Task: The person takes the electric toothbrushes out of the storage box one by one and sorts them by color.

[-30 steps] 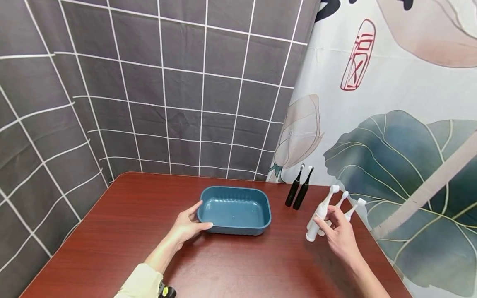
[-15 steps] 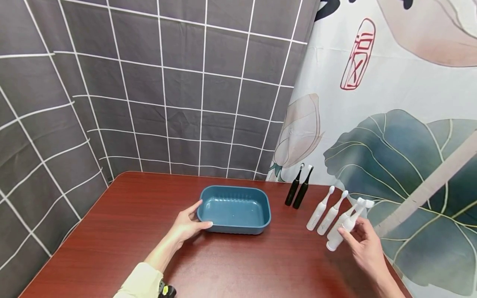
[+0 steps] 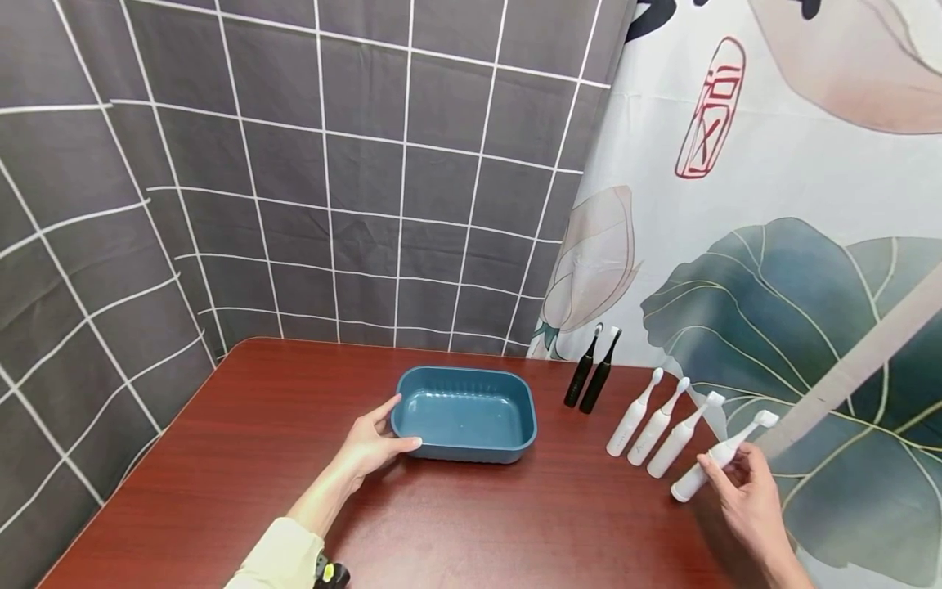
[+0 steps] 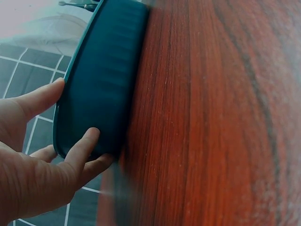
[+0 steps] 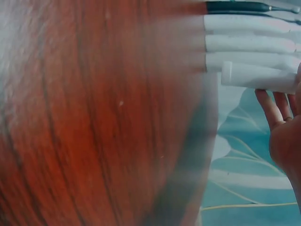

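My right hand (image 3: 752, 493) grips a white electric toothbrush (image 3: 710, 472) by its handle, and the brush leans to the right. In the right wrist view the base of this toothbrush (image 5: 256, 76) sits a little apart from the tabletop. Three more white electric toothbrushes (image 3: 650, 438) stand in a row to its left. At the left end of a blue rectangular basin (image 3: 471, 455), my left hand (image 3: 370, 446) touches the corner with spread thumb and fingers. In the left wrist view its fingers (image 4: 84, 148) lie against the basin's outer wall.
Two black electric toothbrushes (image 3: 591, 384) stand behind the white row, near the back edge of the red-brown wooden table (image 3: 294, 409). A grey checked curtain (image 3: 353, 164) hangs behind the table, and a white curtain with printed leaves (image 3: 780, 327) hangs at the right.
My right hand has moved from the left of the white row to its right end. It has left one toothbrush standing and now holds the rightmost one. The left hand and basin have stayed put.
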`<state>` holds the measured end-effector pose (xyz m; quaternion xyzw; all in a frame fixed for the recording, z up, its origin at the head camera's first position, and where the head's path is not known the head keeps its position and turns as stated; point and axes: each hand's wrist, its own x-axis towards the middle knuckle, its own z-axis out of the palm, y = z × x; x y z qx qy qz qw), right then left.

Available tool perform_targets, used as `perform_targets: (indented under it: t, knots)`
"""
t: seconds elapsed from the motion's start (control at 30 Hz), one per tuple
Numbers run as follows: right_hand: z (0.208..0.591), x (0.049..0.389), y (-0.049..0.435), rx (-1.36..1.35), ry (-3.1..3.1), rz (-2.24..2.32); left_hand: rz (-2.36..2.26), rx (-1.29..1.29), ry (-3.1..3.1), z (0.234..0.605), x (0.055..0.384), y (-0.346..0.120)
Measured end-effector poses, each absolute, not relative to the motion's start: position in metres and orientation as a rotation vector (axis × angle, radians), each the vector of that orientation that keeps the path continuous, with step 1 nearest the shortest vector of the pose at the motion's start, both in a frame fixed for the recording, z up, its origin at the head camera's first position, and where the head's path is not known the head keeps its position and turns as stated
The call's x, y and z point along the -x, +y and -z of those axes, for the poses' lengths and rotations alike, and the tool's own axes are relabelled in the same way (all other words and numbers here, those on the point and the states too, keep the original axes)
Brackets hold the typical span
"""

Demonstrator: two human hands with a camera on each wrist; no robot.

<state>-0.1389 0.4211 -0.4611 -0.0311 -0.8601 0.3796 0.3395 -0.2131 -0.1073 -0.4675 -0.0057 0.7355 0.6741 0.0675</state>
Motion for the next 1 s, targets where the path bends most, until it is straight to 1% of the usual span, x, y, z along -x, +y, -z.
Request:
perform_targets:
  t: [0.5, 1.0]
  knots:
    - [0.469, 0.150, 0.433, -0.011, -2.318, -0.900, -2.009, -0.003, 2.252, 0.467, 0.213, -0.107]
    - [0.470, 0.151, 0.427, 0.072, -2.355, -0.896, -1.998, 0.002, 2.272, 0.468, 0.213, -0.108]
